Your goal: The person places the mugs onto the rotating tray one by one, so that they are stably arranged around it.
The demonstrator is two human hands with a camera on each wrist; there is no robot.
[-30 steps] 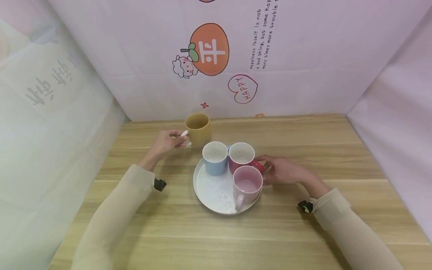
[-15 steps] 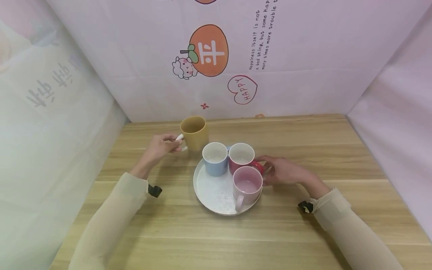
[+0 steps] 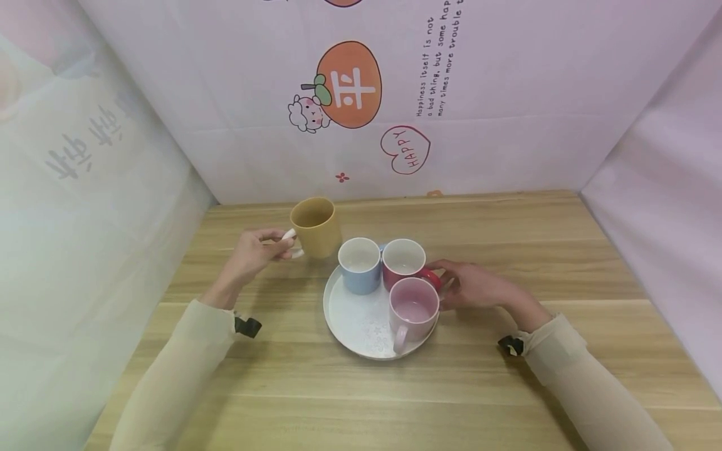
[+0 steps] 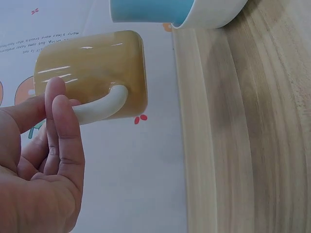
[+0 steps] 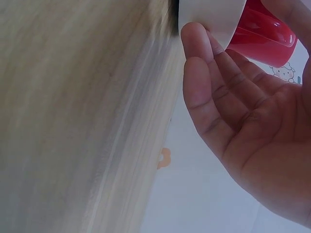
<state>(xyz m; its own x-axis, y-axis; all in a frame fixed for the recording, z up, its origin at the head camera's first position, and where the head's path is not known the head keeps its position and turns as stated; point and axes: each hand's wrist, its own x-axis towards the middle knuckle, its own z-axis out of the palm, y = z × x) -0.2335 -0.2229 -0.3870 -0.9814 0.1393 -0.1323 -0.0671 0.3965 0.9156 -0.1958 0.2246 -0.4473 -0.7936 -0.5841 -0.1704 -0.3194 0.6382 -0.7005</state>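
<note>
My left hand (image 3: 255,254) pinches the white handle (image 4: 99,108) of a yellow mug (image 3: 318,235), which hangs a little tilted behind and left of the tray. Background wall shows between the mug's base and the table in the left wrist view. At the right side of the round white tray (image 3: 355,329), my right hand (image 3: 472,285) rests with bent, spread fingers, their fingertips (image 5: 196,41) against its outer wall. Three mugs stand on this tray: a light blue one (image 3: 361,279), a red one (image 3: 393,275) with a red handle beside my fingers, and a pink one (image 3: 414,329) nearest me.
A wooden table (image 3: 361,410) carries everything. Patterned white cloth (image 3: 485,144) rises behind its far edge, and pale cloth walls (image 3: 68,263) close off the left and right sides.
My left hand has carried the yellow mug left and a little toward me, away from the blue mug. The right hand, tray and three mugs hold their places.
</note>
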